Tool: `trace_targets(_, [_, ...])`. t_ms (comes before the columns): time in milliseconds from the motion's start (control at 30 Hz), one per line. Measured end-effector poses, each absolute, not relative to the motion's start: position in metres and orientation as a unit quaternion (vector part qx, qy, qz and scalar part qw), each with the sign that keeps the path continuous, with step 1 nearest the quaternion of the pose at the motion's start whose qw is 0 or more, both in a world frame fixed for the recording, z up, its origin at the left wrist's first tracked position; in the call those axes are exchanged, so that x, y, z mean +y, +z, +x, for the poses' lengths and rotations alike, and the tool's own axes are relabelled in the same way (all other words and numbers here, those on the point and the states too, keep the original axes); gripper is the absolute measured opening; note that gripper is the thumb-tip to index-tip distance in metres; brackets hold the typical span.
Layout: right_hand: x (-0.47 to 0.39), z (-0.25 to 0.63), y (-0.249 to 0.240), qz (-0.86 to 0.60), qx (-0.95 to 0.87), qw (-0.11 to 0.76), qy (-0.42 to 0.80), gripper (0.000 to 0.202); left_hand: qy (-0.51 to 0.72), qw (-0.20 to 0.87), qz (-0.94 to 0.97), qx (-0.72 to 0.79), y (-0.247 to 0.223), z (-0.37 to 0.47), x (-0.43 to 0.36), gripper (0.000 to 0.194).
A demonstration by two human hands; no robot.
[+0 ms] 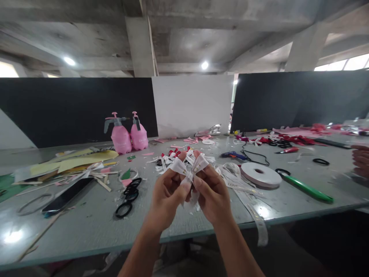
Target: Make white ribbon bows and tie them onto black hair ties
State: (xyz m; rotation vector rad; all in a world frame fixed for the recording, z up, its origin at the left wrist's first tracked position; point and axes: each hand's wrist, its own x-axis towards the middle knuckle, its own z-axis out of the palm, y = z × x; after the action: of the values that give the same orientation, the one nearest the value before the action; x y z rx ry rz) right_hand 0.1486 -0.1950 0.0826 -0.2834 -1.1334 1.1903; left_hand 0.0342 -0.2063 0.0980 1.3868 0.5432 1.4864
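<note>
A white ribbon bow (pixel 188 173) with gold print is held up over the table's front part, between my two hands. My left hand (pixel 170 192) pinches its left side, thumb near the knot. On the other side my right hand (pixel 211 188) grips the bow with thumb and fingers closed. Behind my fingers lies a pile of white and red ribbon bows (pixel 173 154), partly hidden. To the right, loose white printed ribbon (pixel 245 189) trails over the table's front edge beside a white ribbon spool (pixel 261 175).
Black-handled scissors (pixel 128 198) and a phone (pixel 67 195) lie on the left. Two pink spray bottles (pixel 121 138) stand behind. On the right are a blue glue gun (pixel 233 155), a green tool (pixel 309 188) and another person's hand (pixel 360 159).
</note>
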Motion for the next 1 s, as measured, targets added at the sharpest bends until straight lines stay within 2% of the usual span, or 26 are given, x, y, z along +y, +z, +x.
trace_targets(133, [-0.201,0.142,0.080,-0.069,-0.426,0.689,0.582,0.061,0.651,0.557,0.496,0.143,0.092,0.047,-0.209,0.075])
trace_targets(333, [-0.202,0.142,0.076,-0.041,-0.388,0.684,0.617,0.060,0.645,0.593,0.477,0.062,0.085,0.056,-0.211,0.069])
trace_targets(467, [-0.205,0.149,0.079,-0.032,-0.399,0.683,0.611,0.063,0.625,0.606,0.490,0.039,0.082,0.056,-0.211,0.071])
trace_targets(600, [-0.209,0.156,0.081,-0.052,-0.435,0.648,0.623,0.066,0.590,0.614,0.520,0.068,0.080,0.052,-0.210,0.082])
trace_targets(700, [-0.210,0.154,0.078,-0.073,-0.432,0.654,0.617,0.069,0.583,0.609,0.532,0.078,0.081,0.050,-0.211,0.085])
trace_targets(1000, [-0.206,0.156,0.072,-0.109,-0.481,0.650,0.579,0.076,0.635,0.523,0.515,0.241,0.082,0.054,-0.216,0.061])
